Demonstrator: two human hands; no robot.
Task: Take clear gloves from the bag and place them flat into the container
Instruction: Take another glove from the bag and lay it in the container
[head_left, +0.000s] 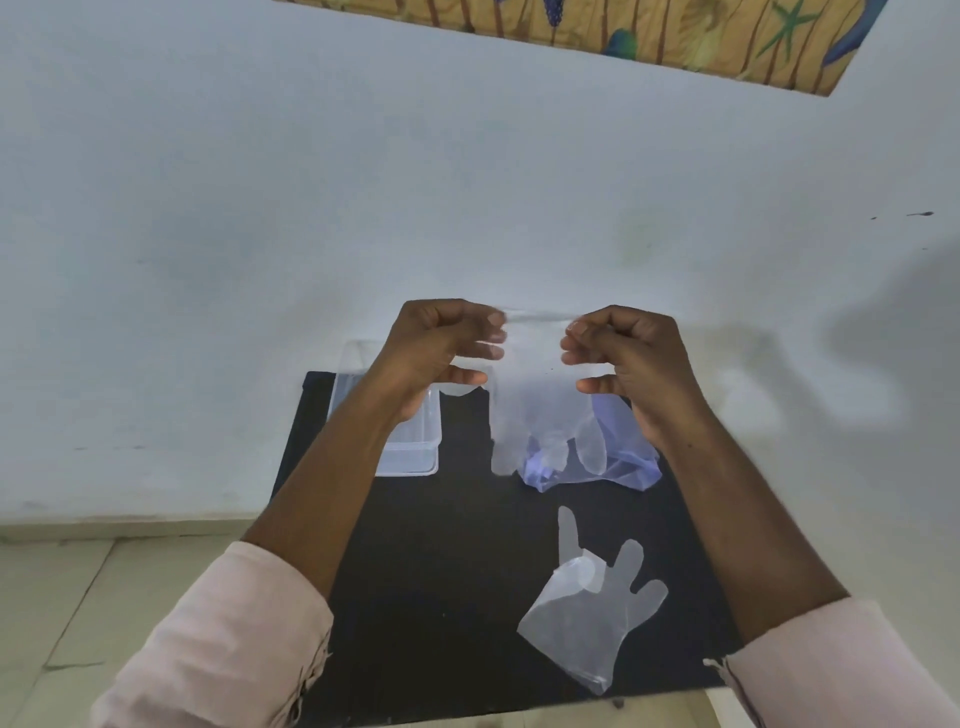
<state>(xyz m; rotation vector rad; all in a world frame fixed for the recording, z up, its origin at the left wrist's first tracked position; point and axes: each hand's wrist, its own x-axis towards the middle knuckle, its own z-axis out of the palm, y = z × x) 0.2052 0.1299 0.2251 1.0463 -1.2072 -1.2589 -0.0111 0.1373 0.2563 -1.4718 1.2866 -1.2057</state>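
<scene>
My left hand (441, 348) and my right hand (623, 353) each pinch a top corner of a clear glove (530, 410), held up stretched between them with its fingers hanging down above the black table (431, 561). Behind the hanging glove lies a crumpled bluish plastic bag (623, 457) on the table. A second clear glove (592, 608) lies on the table near the front right, one finger folded over. The clear plastic container (410, 447) stands at the table's back left, partly hidden by my left forearm.
A pale blue wall rises directly behind the table. Tiled floor shows to the left and at the front. A patterned cloth hangs at the top of the wall.
</scene>
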